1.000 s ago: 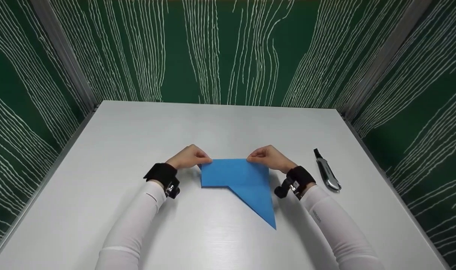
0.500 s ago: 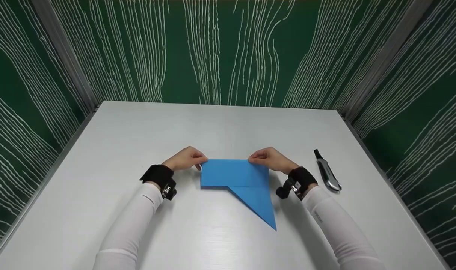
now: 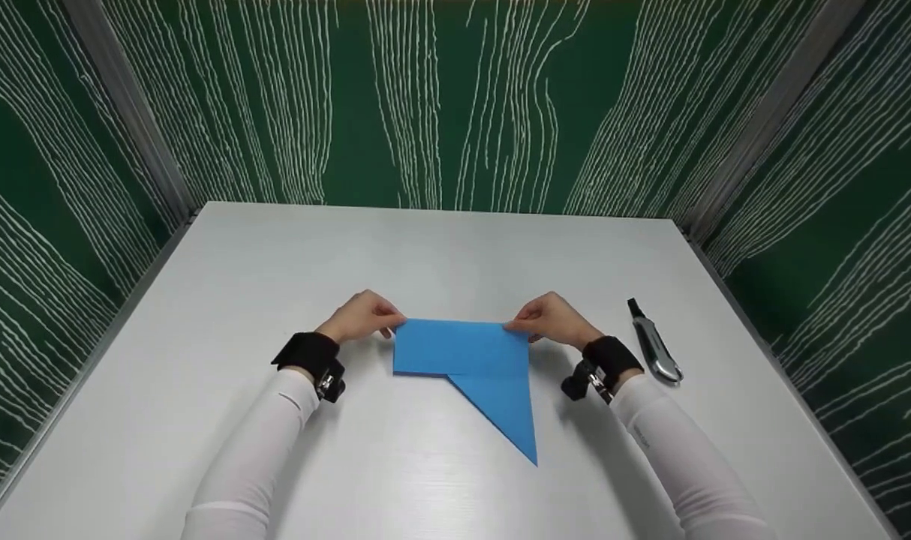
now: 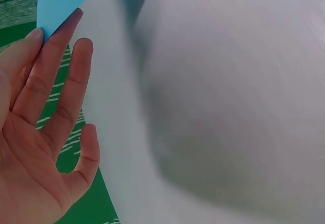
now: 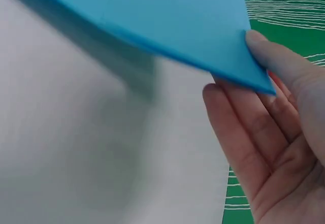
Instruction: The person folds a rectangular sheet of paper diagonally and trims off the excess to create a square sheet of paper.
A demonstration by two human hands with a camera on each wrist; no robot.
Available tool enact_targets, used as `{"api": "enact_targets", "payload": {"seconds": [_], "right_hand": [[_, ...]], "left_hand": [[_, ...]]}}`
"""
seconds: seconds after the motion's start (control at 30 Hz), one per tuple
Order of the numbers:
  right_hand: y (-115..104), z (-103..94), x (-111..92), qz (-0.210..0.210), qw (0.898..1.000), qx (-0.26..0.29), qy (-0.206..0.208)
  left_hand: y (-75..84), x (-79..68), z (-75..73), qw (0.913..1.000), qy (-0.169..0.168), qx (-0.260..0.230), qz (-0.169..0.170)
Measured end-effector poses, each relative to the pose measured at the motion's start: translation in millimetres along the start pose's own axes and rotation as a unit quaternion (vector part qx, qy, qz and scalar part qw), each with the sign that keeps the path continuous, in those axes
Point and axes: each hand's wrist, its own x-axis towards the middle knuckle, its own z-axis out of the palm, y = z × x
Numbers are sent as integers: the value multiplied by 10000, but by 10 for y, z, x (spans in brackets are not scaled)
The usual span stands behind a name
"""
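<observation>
A folded sheet of blue paper (image 3: 463,349) is held between both hands in the head view, with a straight top edge and a pointed flap hanging down at the right. My left hand (image 3: 363,315) pinches its upper left corner between thumb and fingers. In the left wrist view, the other fingers of the left hand (image 4: 45,117) stretch out beside the blue paper (image 4: 63,0). My right hand (image 3: 557,320) pinches the top edge close to the upper right corner. Fingers of the right hand (image 5: 284,117) lie behind the blue paper (image 5: 193,26) in the right wrist view, thumb in front.
A grey and black utility knife (image 3: 655,342) lies on the white table (image 3: 440,255), right of the right hand. Green panels (image 3: 470,105) with white wavy lines stand around the table's back and sides.
My left hand has slid left to the paper's corner. The right hand has shifted slightly right along the top edge, and the paper has moved a little left.
</observation>
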Motion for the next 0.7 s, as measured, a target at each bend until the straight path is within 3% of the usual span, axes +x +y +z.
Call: {"api": "enact_targets", "payload": {"seconds": [0.13,0.33,0.7], "right_hand": [[25,-25,-22,59,9997,180,-123],[52,-76,-57,-89,9966,488,-663],[64,-107,-61,-340,9913,561,-1138]], "left_hand": [[-25,-16,-20,9997,168,-54,-143],[-36,-36,-39,9989,339,-65,-309],[-87,-2,-30,9995,173,244,33]]}}
